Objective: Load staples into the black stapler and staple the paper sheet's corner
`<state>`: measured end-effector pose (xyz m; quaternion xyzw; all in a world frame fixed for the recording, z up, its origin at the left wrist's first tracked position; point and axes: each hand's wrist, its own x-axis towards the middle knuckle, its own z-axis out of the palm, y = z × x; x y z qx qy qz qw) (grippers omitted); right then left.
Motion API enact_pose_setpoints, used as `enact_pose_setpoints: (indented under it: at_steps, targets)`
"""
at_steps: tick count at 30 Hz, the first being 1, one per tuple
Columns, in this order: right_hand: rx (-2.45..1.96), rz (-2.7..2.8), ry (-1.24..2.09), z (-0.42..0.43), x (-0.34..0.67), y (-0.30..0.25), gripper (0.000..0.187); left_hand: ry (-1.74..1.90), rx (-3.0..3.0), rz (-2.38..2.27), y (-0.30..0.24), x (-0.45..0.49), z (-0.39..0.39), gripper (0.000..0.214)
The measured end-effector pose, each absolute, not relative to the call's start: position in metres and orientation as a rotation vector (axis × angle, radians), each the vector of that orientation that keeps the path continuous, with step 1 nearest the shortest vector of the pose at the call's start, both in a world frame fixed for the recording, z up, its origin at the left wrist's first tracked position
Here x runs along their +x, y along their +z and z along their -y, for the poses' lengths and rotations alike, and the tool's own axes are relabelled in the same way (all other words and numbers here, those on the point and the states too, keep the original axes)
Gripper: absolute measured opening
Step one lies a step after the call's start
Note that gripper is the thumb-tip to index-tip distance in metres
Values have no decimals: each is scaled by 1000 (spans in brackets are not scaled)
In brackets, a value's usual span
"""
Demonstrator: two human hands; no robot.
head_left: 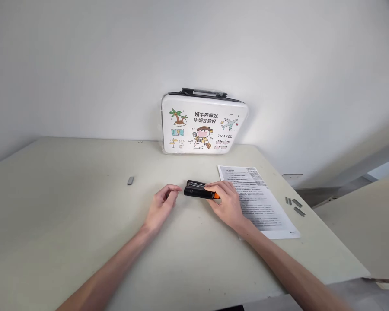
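Note:
A black stapler with an orange end [197,190] lies on the pale table [68,207] in front of me. My right hand [225,203] rests over its right end, fingers curled onto the top of it. Just left of the stapler, my left hand [162,204] hovers with fingers loosely curled and the fingertips drawn together, a small gap from the stapler's black tip. Nothing shows between the left fingers.
A printed sheet of paper [262,207] lies to the right of the stapler. Staple strips [294,206] sit near the right edge, and one [130,180] lies at left. A white illustrated case [202,123] leans against the wall behind.

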<state>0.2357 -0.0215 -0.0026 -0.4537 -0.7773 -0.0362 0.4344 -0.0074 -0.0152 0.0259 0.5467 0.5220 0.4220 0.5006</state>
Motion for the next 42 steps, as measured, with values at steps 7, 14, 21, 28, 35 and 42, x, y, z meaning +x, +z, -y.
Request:
enact_pose_setpoints:
  at_steps: [7, 14, 21, 28, 35, 42]
  targets:
    - [-1307, 1949, 8, 7, 220, 0, 8, 1008, 1524, -1172, 23, -3, 24, 26]
    - [-1385, 1970, 409, -53, 167, 9, 17, 1001, 1503, -1018, 21, 0, 28, 19]
    - [-1266, 2047, 462, -112, 102, 7, 25, 1019, 1365, -1023, 18, -4, 27, 17]
    - [-1121, 2100, 493, -120, 95, 15, 34, 1047, 1169, -1029, 16, -1, 27, 19]
    - [-970, 2079, 360, -55, 156, 40, 24, 1128, 608, -819, 20, -6, 16, 25]
    - [-953, 2336, 279, 7, 182, 33, 35, 1020, 499, -716, 17, -5, 13, 42]
